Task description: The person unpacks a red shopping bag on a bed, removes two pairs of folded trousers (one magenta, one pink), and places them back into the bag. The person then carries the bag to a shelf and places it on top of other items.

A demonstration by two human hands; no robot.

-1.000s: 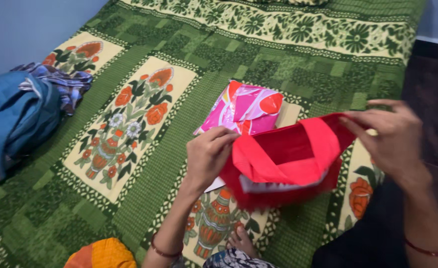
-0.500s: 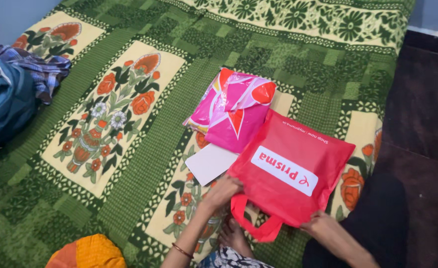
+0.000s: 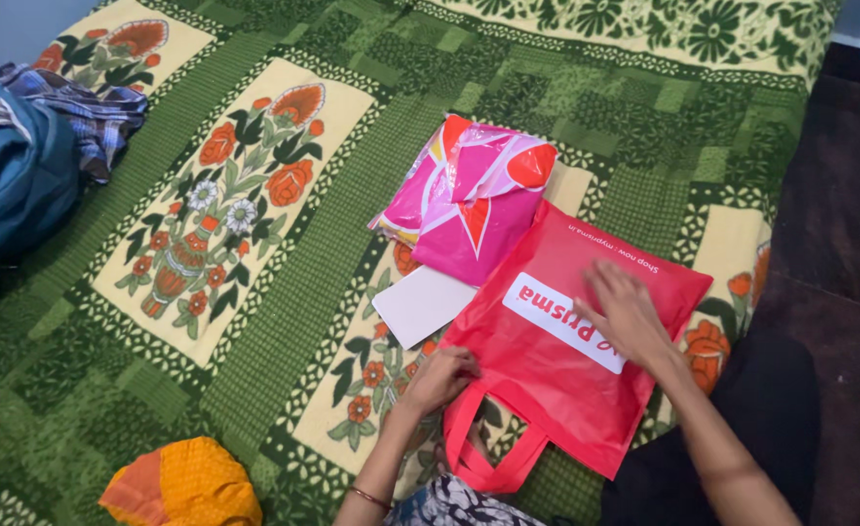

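Observation:
A red cloth carry bag [image 3: 547, 365] with a white label lies flat on the green patterned bedspread [image 3: 284, 292]. My right hand [image 3: 628, 317] rests flat on top of the bag, fingers spread over the label. My left hand [image 3: 439, 378] pinches the bag's near left corner, just above its looped red handle [image 3: 483, 458]. A pink and red plastic packet [image 3: 469, 200] lies just beyond the bag, overlapping a white flat sheet [image 3: 420, 304].
A blue bag [image 3: 11, 185] and a checked cloth [image 3: 84, 102] lie at the left edge of the bed. An orange-yellow cloth [image 3: 181, 482] sits near the bottom left. Dark floor [image 3: 839, 224] runs along the right side.
The red bag, held up in both hands a second ago, now lies flat on the bed. My right hand has moved from the bag's near edge onto its top.

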